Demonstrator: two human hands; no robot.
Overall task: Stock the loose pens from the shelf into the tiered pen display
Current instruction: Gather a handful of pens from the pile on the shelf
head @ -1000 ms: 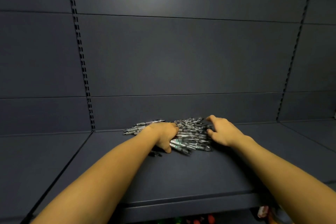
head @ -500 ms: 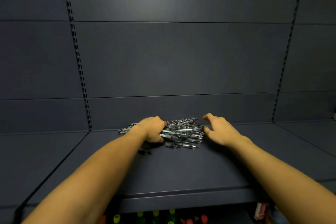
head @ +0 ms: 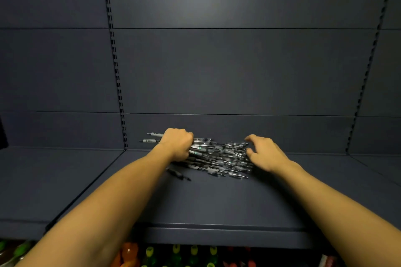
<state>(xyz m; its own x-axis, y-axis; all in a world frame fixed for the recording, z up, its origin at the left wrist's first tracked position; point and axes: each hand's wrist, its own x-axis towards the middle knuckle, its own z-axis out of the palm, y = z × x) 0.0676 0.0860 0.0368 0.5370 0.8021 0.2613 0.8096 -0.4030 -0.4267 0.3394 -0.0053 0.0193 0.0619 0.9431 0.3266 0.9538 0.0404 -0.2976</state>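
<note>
Both hands (head: 176,144) around pens (head: 219,159) on shelf (head: 217,201)

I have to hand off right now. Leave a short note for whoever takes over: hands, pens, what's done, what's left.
Left hand: fingers curled round the left end of the heap of clear-barrelled loose pens.
Right hand: fingers spread, touching the heap's right end, gripping nothing.
The heap lies on the dark grey metal shelf. One dark stray pen lies just in front; two grey-tipped pens poke out beyond the left hand.
Done: nothing stocked that shows. Left: everything; the tiered display is out of view.
</note>
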